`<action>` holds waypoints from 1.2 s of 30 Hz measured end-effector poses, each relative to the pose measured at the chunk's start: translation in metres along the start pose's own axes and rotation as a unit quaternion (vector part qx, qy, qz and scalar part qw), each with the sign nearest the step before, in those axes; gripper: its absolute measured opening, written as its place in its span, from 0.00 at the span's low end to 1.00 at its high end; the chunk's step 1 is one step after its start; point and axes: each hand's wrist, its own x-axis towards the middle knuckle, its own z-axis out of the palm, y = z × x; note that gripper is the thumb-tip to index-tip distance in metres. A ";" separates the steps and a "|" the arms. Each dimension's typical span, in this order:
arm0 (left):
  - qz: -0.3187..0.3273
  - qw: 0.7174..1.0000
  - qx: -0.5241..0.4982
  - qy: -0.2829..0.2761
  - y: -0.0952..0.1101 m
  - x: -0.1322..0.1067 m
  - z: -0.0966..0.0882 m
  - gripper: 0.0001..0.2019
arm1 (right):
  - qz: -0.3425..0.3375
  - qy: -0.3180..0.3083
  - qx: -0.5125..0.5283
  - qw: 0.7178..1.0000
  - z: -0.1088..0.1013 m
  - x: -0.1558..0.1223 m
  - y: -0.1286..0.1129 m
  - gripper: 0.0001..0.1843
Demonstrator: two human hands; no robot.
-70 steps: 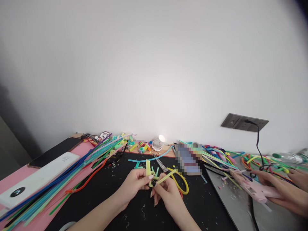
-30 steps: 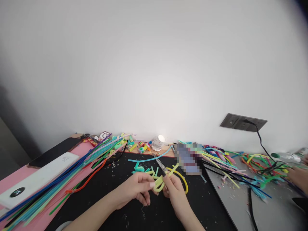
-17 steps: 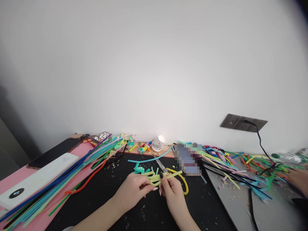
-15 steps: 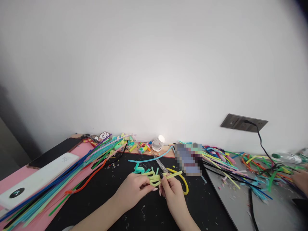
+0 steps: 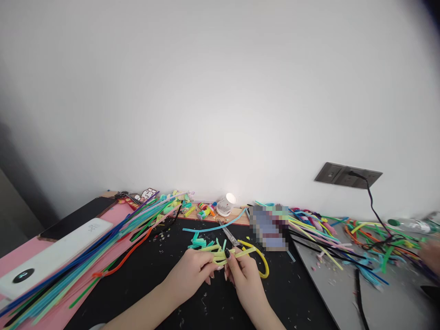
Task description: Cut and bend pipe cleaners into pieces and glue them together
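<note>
Pale yellow pipe cleaners [image 5: 219,259] lie between my two hands over the black mat [image 5: 213,302]. My left hand [image 5: 196,268] pinches them from the left side. My right hand [image 5: 243,270] grips them from the right, its thumb with a dark nail pressed on top. Just beyond my fingers are the scissors [image 5: 231,237], whose handles are partly hidden; a yellow curved loop [image 5: 265,266] shows beside my right hand. Short teal pipe cleaner pieces [image 5: 198,240] lie past my left hand. Farther back a light blue pipe cleaner [image 5: 215,228] stretches across the mat.
Long pipe cleaners [image 5: 113,243] and a white power bank [image 5: 55,256] lie on the pink surface at left. A paper cup [image 5: 226,205] stands by the wall. At right are a blurred-out phone [image 5: 270,229], more pipe cleaners [image 5: 316,233], a bottle [image 5: 410,225] and another person's hand [image 5: 429,256].
My fingers have shifted slightly on the pale yellow pipe cleaners, with the right thumb a little farther left. The other person's hand at right has moved slightly and is blurred.
</note>
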 end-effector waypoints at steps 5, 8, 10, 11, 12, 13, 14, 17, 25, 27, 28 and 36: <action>-0.001 1.000 -0.026 -0.003 0.001 0.001 -0.001 0.15 | -0.008 0.003 -0.028 1.000 0.000 0.001 0.001 0.21; -0.024 0.995 -0.092 -0.002 -0.001 0.003 0.003 0.13 | -0.007 0.013 -0.038 0.999 -0.001 0.001 0.002 0.22; -0.061 0.982 -0.177 -0.010 -0.002 0.005 0.005 0.13 | -0.005 0.028 -0.059 0.998 -0.002 0.001 0.003 0.22; -0.083 0.972 -0.220 -0.020 -0.002 0.006 0.006 0.13 | -0.005 0.034 -0.069 0.997 -0.002 0.001 0.003 0.22; -0.103 0.960 -0.260 -0.032 -0.002 0.007 0.006 0.14 | -0.005 0.037 -0.076 0.996 -0.003 0.001 0.003 0.23; -0.121 0.946 -0.296 -0.044 -0.002 0.007 0.006 0.14 | -0.006 0.038 -0.079 0.996 -0.003 0.002 0.004 0.22; -0.137 0.933 -0.328 -0.056 -0.002 0.007 0.005 0.14 | -0.008 0.039 -0.078 0.996 -0.004 0.002 0.004 0.22; -0.169 0.892 -0.412 -0.077 0.001 0.005 0.002 0.13 | -0.017 0.037 -0.073 0.997 -0.004 0.001 0.003 0.20; -0.207 0.833 -0.507 -0.072 0.000 0.005 0.000 0.10 | -0.056 0.016 -0.105 0.993 -0.002 0.000 -0.007 0.17; -0.210 0.827 -0.518 -0.055 -0.002 0.005 0.001 0.09 | -0.064 0.008 -0.111 0.992 -0.002 -0.001 -0.008 0.17; -0.213 0.827 -0.518 -0.047 -0.003 0.006 0.002 0.09 | -0.067 0.007 -0.112 0.991 -0.002 -0.001 -0.009 0.17; -0.199 0.855 -0.478 -0.001 -0.008 0.008 0.003 0.08 | -0.020 0.040 -0.077 0.996 0.000 -0.001 -0.003 0.19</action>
